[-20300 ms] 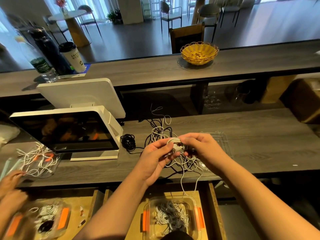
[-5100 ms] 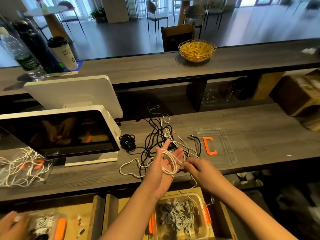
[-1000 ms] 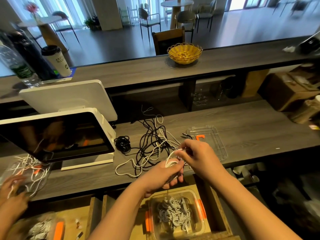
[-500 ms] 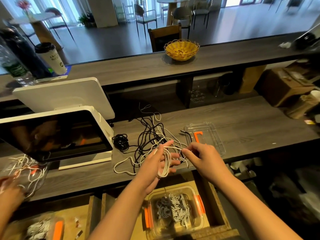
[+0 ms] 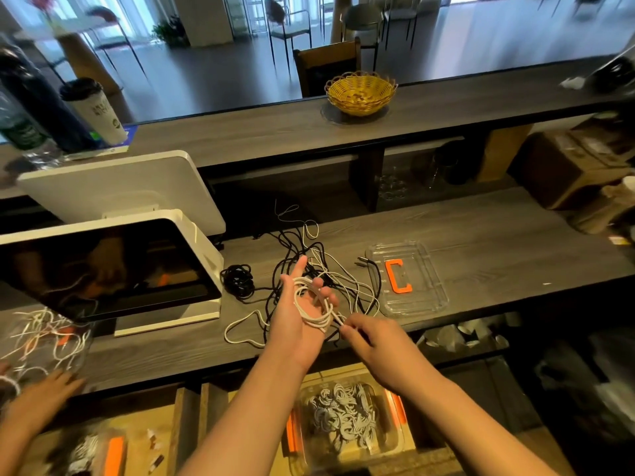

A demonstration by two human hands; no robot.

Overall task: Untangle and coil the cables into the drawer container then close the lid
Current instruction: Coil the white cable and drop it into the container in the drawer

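Presently we are spreading our left hand (image 5: 299, 316) as a former, white cable (image 5: 311, 309) looped around its fingers (image 5: 325, 297), while our right hand (image 5: 372, 341) is pinching the free end just beside them.

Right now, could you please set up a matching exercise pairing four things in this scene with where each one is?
Things:
1. white cable
2. clear lid
3. yellow basket
4. container

Places:
A. upper counter ledge
B. open drawer below the counter
C. looped around the left hand
D. flat on the counter, right of the cable tangle

Pairs: 1-C, 2-D, 3-A, 4-B
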